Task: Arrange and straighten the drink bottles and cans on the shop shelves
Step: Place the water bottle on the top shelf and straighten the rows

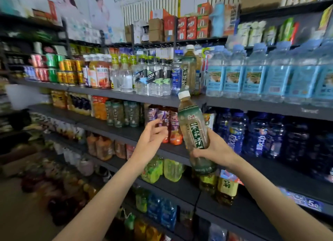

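Green tea bottle (195, 132), white cap up and tilted a little leftward, gripped round its lower half by the right hand (215, 148), out in front of the shelf edge (162, 101). Left hand (150, 139) just left of the tea bottle, empty, fingers spread loosely, close to the purple-labelled bottles (166, 122). Above the tea bottle, a matching bottle (189, 69) upright on the shelf. Right of the tea bottle, rows of blue-labelled water bottles (252, 73) higher up and dark blue bottles (237, 131) lower down. Far left of it, stacked cans (69, 71).
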